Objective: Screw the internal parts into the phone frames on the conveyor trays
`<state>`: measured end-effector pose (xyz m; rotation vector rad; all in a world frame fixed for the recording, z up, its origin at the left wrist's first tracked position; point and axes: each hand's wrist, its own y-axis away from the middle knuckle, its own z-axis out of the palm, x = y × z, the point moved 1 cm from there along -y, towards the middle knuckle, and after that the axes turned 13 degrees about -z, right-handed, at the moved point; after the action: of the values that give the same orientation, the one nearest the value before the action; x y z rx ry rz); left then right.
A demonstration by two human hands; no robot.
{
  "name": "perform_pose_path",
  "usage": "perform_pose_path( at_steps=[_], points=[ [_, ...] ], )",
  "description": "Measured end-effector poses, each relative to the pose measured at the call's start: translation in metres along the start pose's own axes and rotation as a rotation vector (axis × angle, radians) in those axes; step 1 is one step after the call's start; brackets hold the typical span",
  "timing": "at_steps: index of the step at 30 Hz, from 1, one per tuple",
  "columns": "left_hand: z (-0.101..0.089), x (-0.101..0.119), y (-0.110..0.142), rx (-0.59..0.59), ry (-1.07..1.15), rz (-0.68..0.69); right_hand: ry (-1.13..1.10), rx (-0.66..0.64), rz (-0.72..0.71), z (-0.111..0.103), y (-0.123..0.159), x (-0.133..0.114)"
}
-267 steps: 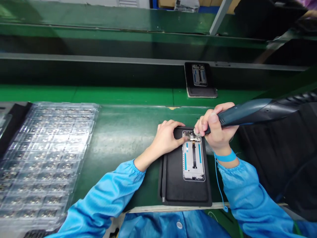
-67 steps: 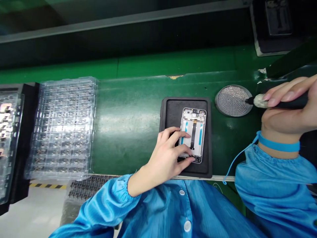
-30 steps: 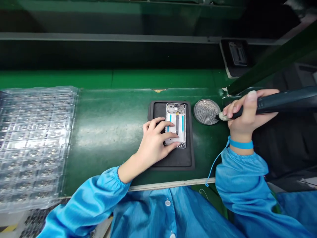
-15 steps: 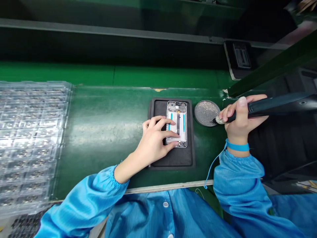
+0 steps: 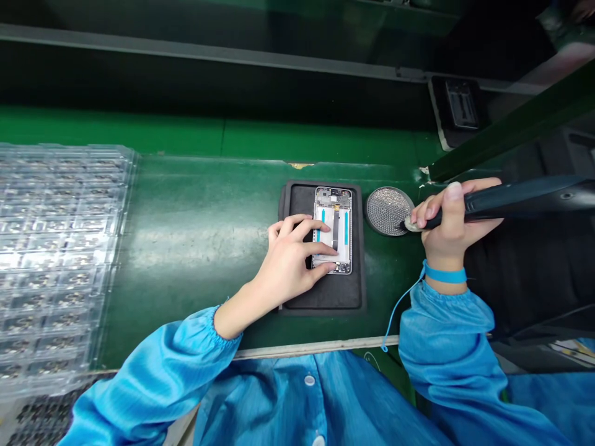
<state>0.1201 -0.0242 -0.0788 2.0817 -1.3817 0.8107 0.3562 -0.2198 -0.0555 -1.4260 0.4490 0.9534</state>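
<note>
Our left hand [image 5: 290, 257] spreads its fingers over the phone frame [image 5: 341, 238]; our right-hand fingers [image 5: 430, 209] close around the dark screwdriver [image 5: 515, 198], tip at the screw dish [image 5: 388, 212].

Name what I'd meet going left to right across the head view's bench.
Clear plastic trays → black mat with the left hand on an opened phone → round dish → right hand holding a dark tool.

Left hand [image 5: 290, 257] covers lower-left part of phone frame [image 5: 344, 232]; clear trays [image 5: 60, 260] cut off by left edge, driver [image 5: 525, 195] by right edge; its tip at the screw dish [image 5: 388, 201] too small to tell; upper-right background blurred.
</note>
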Motion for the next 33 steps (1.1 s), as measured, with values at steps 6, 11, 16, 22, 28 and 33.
perform_pose_path(
  at_steps=[6, 11, 16, 22, 28, 33],
  points=[
    [0.001, -0.001, -0.001, 0.003, 0.008, 0.003, 0.024, 0.003, 0.013, 0.002, 0.001, 0.003],
    [0.001, 0.005, -0.001, 0.006, 0.034, -0.016, -0.04, 0.056, -0.011, 0.015, 0.0, -0.024],
    [-0.001, 0.015, -0.002, -0.029, 0.027, -0.042, -0.31, -0.163, -0.058, 0.036, 0.017, -0.068],
    [-0.004, 0.018, -0.002, -0.053, 0.013, -0.055, -0.586, -0.449, 0.048, 0.062, 0.046, -0.081],
    [-0.001, 0.018, -0.002, -0.043, 0.012, -0.037, -0.592, -0.485, 0.081, 0.067, 0.053, -0.074],
    [0.0, 0.019, -0.002, -0.032, 0.011, -0.025, -0.576, -0.453, 0.062, 0.07, 0.056, -0.075]
  ],
)
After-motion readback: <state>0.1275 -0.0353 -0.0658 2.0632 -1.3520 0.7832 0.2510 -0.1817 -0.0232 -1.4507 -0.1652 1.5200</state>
